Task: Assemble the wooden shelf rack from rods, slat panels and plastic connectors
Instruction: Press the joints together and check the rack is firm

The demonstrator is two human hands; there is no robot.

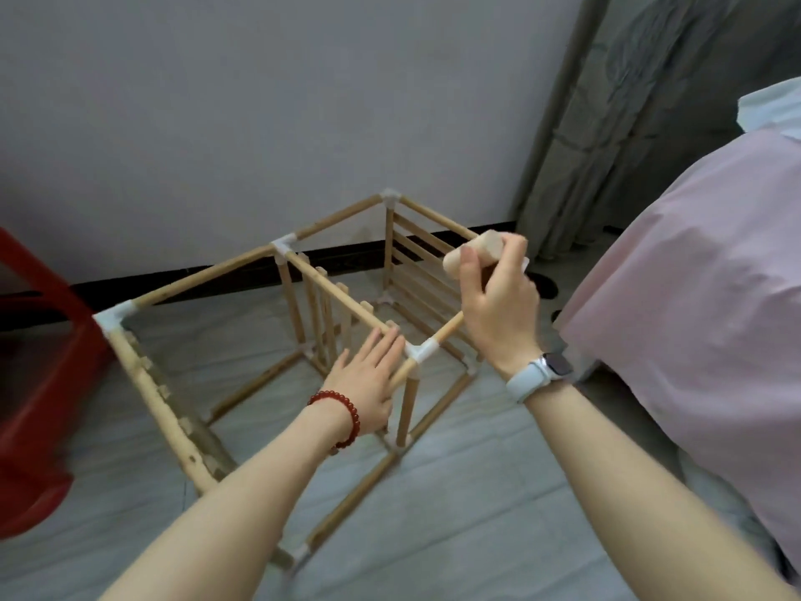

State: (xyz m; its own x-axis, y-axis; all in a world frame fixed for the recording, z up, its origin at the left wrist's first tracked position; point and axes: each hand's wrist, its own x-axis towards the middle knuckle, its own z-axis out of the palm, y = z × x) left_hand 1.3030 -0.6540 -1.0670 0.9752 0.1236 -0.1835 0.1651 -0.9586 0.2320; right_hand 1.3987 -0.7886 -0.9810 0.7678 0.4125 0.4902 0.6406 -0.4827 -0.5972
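So the rack frame (303, 340) sits on the floor, near the bed. Left hand (366, 383) lies flat w/ straight fingers on the top rod (333, 292) by a plastic connector (419, 351); right hand (498, 305) grips a wooden mallet (472, 252). Frame's prob light & wobbly, so brace near joints.

Red stool (39, 383) cut off by the left edge; pink bedding (693, 318) cut off by the right edge. Mallet (474, 253) motion-blurred, its handle hidden inside the right hand (498, 310). Left hand (364, 383) covers part of the top rod (342, 299); its thumb is out of sight. Nearest floor connector (299, 557) blurred, partly behind the left forearm. Slat panel (173, 405) on the left smeared, detail unclear
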